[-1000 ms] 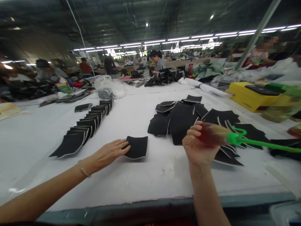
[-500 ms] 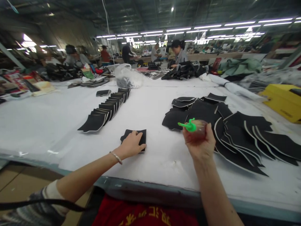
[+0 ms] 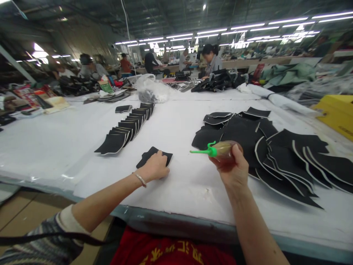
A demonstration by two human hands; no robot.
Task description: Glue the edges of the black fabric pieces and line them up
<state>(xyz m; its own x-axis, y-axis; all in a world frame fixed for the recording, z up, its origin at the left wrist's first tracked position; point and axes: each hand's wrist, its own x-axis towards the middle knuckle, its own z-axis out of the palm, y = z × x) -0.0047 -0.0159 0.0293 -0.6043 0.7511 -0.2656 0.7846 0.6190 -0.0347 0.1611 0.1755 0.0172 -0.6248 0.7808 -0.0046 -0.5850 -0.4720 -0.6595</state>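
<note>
My left hand [image 3: 154,166] is closed on the near right edge of a small black piece [image 3: 147,156] of sheet material, which lies at an angle on the white table covering. Its fingertips are partly hidden. In my right hand [image 3: 235,171] is a squeeze bottle [image 3: 224,149] with brownish contents, held above the table. The bottle's thin green nozzle [image 3: 202,151] points left, towards the black piece but apart from it. A fanned row of similar black pieces [image 3: 112,142] lies beyond my left hand. Larger black pieces [image 3: 237,129] with pale edges are heaped beyond and right of my right hand.
One small black piece [image 3: 123,109] lies beside the row's far end, near a clear plastic bag [image 3: 151,88]. At right are a white roll [image 3: 278,100] and a yellow box [image 3: 338,116]. Several people work at the back. The table edge [image 3: 176,217] runs in front of me.
My left hand's fingers have curled in, and the small black piece has turned at an angle. The bottle has tipped and moved left, so its nozzle now points sideways. The view has shifted slightly.
</note>
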